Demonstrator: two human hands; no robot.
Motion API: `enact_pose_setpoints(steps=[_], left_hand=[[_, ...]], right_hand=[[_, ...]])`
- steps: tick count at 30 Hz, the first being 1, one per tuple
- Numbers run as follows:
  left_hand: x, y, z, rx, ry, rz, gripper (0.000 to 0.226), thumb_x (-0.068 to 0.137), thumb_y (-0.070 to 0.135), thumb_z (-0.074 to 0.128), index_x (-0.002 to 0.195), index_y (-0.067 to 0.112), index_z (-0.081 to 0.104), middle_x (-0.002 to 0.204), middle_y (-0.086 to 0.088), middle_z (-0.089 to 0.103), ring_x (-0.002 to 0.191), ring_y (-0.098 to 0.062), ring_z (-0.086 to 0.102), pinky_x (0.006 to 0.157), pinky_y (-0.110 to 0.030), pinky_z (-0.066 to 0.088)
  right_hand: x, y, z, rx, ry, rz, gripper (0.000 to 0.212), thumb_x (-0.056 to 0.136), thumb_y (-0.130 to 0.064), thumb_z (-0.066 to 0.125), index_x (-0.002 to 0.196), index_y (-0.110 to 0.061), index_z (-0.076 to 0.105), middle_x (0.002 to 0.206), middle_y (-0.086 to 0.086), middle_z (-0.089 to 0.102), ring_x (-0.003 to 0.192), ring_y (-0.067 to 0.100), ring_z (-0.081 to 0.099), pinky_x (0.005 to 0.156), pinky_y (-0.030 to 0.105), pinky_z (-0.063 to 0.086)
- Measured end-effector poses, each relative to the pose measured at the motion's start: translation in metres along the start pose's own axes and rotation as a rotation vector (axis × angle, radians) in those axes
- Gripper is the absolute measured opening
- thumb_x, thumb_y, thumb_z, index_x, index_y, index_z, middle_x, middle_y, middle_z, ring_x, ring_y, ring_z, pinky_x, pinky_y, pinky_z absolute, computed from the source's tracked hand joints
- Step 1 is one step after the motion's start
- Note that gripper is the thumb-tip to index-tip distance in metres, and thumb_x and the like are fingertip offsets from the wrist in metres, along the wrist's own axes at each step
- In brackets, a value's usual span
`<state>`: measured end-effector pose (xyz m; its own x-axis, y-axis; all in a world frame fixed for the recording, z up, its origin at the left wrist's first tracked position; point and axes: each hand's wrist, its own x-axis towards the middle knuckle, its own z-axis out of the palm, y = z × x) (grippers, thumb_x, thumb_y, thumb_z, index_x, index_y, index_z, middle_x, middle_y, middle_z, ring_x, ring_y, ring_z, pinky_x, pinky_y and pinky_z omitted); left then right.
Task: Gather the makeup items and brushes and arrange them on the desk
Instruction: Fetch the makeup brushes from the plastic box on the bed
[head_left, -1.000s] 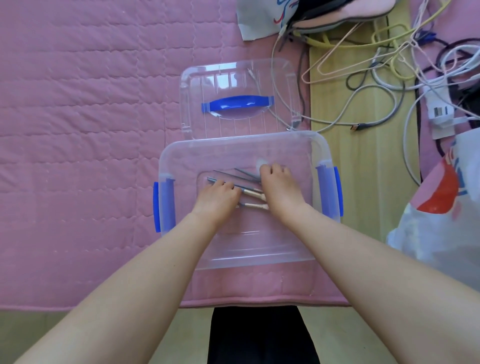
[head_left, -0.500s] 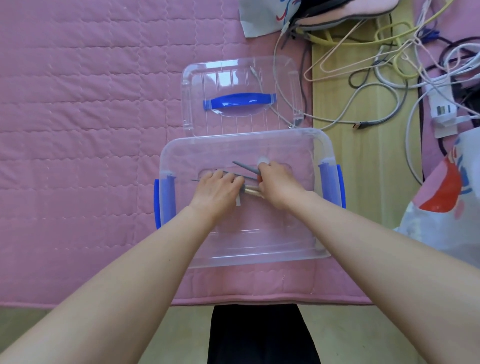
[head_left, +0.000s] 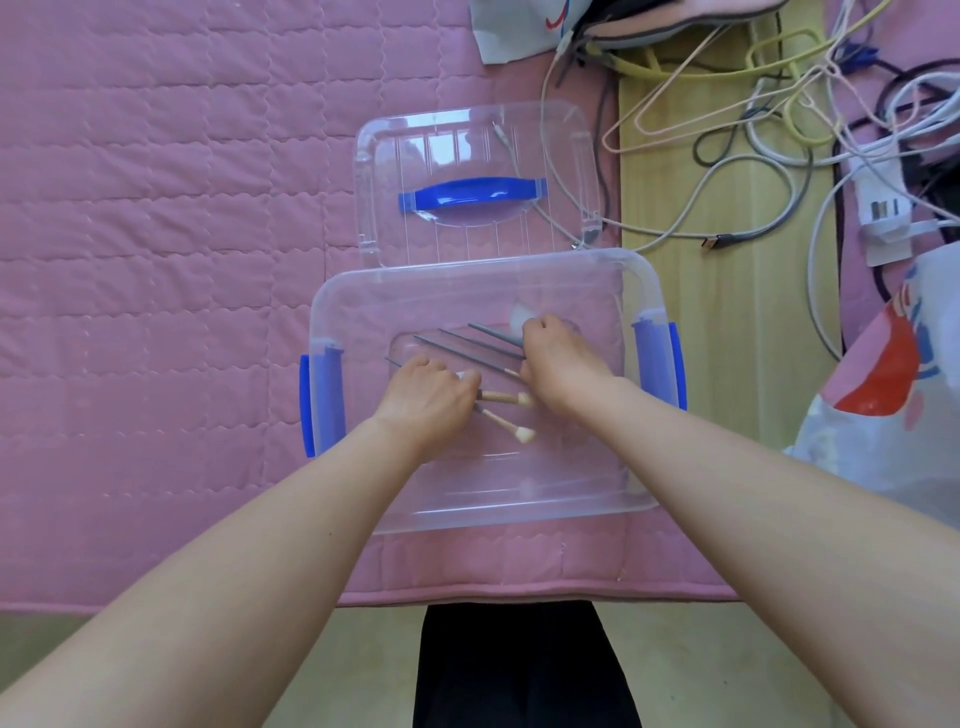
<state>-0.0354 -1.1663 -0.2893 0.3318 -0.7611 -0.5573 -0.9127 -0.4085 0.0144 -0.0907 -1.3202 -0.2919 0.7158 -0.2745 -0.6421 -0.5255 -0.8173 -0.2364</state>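
Observation:
Both hands reach into a clear plastic box (head_left: 519, 499) with blue side latches. Several makeup brushes with thin grey handles (head_left: 462, 351) lie fanned on its floor. My left hand (head_left: 428, 397) curls round the handles of two brushes whose pale bristle tips (head_left: 522, 418) stick out to the right. My right hand (head_left: 558, 361) grips the head ends of the upper grey-handled brushes. A white puff-like thing (head_left: 519, 317) shows just above my right hand's knuckles.
The box's clear lid (head_left: 467, 150) with a blue handle lies just beyond it on a pink quilted mat (head_left: 156, 260). A tangle of cables, hangers and a power strip (head_left: 805, 130) covers the wooden floor at right. A printed plastic bag (head_left: 893, 384) sits at the right edge.
The hands have drawn apart. The brushes, bunched between them before, now lie fanned out, and two bristle tips show beside my left hand.

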Motion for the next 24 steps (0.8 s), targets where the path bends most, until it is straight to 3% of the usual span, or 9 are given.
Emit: enact_pose_setpoints(steps=[2, 5, 8, 14, 18, 22, 24], left_hand=[[0.002, -0.001, -0.003, -0.049, 0.054, -0.053, 0.022, 0.087, 0.020, 0.045, 0.106, 0.017, 0.035, 0.091, -0.007, 0.069, 0.088, -0.030, 0.060, 0.070, -0.035, 0.024], [0.010, -0.002, -0.001, -0.013, 0.103, -0.081, 0.040, 0.086, 0.021, 0.048, 0.122, 0.013, 0.033, 0.095, -0.006, 0.070, 0.091, -0.029, 0.062, 0.070, -0.034, 0.024], [0.018, -0.004, 0.000, 0.070, 0.068, -0.072, 0.026, 0.091, 0.012, 0.042, 0.117, 0.013, 0.038, 0.102, -0.007, 0.069, 0.097, -0.028, 0.062, 0.071, -0.034, 0.024], [0.017, -0.004, -0.003, 0.042, 0.012, -0.083, 0.026, 0.097, 0.011, 0.036, 0.119, 0.012, 0.048, 0.119, -0.006, 0.059, 0.107, -0.029, 0.059, 0.085, -0.034, 0.036], [-0.002, -0.002, -0.014, -0.017, 0.021, -0.196, 0.023, 0.094, 0.014, 0.042, 0.115, 0.011, 0.050, 0.115, -0.008, 0.055, 0.099, -0.029, 0.061, 0.072, -0.032, 0.030], [-0.025, 0.007, -0.039, -0.127, 0.052, -0.261, 0.020, 0.093, 0.021, 0.047, 0.111, 0.012, 0.050, 0.104, -0.007, 0.066, 0.091, -0.029, 0.062, 0.064, -0.031, 0.026], [-0.039, 0.009, -0.055, -0.281, 0.085, -0.331, 0.019, 0.093, 0.023, 0.047, 0.108, 0.012, 0.047, 0.098, -0.010, 0.065, 0.083, -0.032, 0.057, 0.058, -0.031, 0.030]], right_hand=[[-0.002, 0.000, -0.003, 0.044, -0.032, 0.001, 0.021, 0.085, -0.006, 0.052, 0.104, -0.008, 0.044, 0.110, 0.018, 0.051, 0.093, 0.036, 0.051, 0.072, 0.036, 0.040], [-0.005, 0.002, -0.005, 0.057, -0.064, -0.029, 0.023, 0.086, -0.009, 0.053, 0.094, -0.017, 0.033, 0.097, 0.015, 0.051, 0.078, 0.031, 0.047, 0.067, 0.035, 0.044], [-0.010, 0.003, -0.007, 0.030, -0.072, -0.056, 0.016, 0.090, -0.014, 0.048, 0.096, -0.018, 0.034, 0.091, 0.010, 0.046, 0.077, 0.030, 0.046, 0.063, 0.032, 0.038], [-0.023, -0.004, -0.015, 0.127, 0.014, -0.046, 0.023, 0.087, -0.010, 0.052, 0.109, -0.009, 0.048, 0.097, 0.013, 0.051, 0.083, 0.031, 0.048, 0.068, 0.034, 0.046], [-0.039, -0.014, -0.028, 0.260, 0.060, -0.043, 0.006, 0.089, -0.015, 0.045, 0.094, -0.012, 0.046, 0.086, 0.010, 0.049, 0.073, 0.030, 0.046, 0.061, 0.029, 0.037], [-0.066, -0.020, -0.052, 0.434, 0.093, -0.036, 0.013, 0.092, -0.018, 0.043, 0.088, -0.010, 0.052, 0.085, 0.010, 0.063, 0.065, 0.022, 0.060, 0.039, 0.014, 0.034], [-0.085, -0.024, -0.071, 0.542, 0.125, -0.037, 0.014, 0.093, -0.020, 0.044, 0.089, -0.015, 0.056, 0.083, 0.008, 0.068, 0.065, 0.016, 0.065, 0.042, 0.017, 0.040]])
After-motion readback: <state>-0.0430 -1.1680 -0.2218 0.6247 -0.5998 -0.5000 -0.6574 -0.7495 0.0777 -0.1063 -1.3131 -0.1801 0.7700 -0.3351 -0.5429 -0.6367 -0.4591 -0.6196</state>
